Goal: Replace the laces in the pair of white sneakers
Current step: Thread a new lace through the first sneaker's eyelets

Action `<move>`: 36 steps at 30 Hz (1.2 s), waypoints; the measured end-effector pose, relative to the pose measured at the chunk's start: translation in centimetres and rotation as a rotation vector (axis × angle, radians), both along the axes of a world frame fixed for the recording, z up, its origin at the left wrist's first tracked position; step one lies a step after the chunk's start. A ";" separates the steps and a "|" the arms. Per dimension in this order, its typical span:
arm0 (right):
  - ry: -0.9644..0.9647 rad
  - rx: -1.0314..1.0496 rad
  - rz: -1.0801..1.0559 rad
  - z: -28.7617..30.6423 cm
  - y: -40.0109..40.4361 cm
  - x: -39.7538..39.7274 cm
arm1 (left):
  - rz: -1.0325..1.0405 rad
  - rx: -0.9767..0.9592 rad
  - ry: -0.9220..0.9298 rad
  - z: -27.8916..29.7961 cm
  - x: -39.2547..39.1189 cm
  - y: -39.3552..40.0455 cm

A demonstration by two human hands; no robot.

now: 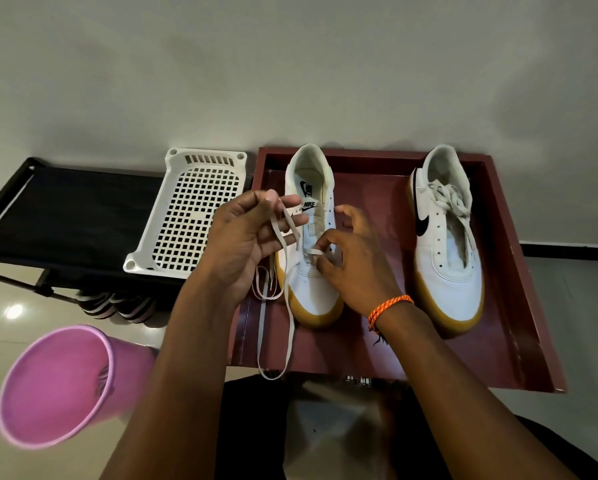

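Two white sneakers stand in a maroon tray (519, 306). Over the left sneaker (311, 271), the left hand (245, 237) pinches a white lace (283, 233); the right hand (353, 261) pinches its end at the eyelets. The right sneaker (446, 258) stands apart.

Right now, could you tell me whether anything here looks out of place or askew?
Yes: the pink bucket beside the tray looks tipped on its side, mouth facing the camera. The right sneaker has its lace bunched loosely near the collar, lower eyelets bare.
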State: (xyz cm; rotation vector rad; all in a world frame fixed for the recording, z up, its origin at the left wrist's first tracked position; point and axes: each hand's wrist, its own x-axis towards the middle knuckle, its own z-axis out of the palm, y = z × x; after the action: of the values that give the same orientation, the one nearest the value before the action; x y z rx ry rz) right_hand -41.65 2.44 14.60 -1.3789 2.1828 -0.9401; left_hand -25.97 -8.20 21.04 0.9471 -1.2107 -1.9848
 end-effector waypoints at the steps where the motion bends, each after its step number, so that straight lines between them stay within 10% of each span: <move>1: 0.001 -0.008 0.001 -0.1 0.0 0.0 | 0.038 0.030 0.027 0.2 0.0 0.0; 9: -0.021 -0.021 0.015 0.2 0.0 0.2 | -0.194 -0.740 -1.001 -3.4 -0.6 0.6; 19: 0.050 -0.042 -0.005 0.9 -0.2 1.1 | -0.067 -0.529 -0.699 -3.1 -0.3 -0.5; 27: 0.329 -0.014 0.222 1.0 0.1 3.5 | 0.155 -0.735 -0.778 -2.4 -0.5 -0.5; 33: 0.480 -0.144 0.142 0.7 -0.6 3.9 | -0.004 -0.675 -0.632 -2.1 -0.8 -0.1; 36: 0.223 -0.344 0.042 1.2 -0.5 2.8 | -0.182 -0.550 -0.435 -2.0 -1.3 0.5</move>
State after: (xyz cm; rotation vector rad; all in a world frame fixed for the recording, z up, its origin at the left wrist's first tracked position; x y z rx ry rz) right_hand -38.80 1.89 15.77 -1.7548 2.2119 -1.2441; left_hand -27.32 -7.69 19.08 1.0244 -2.0133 -1.4658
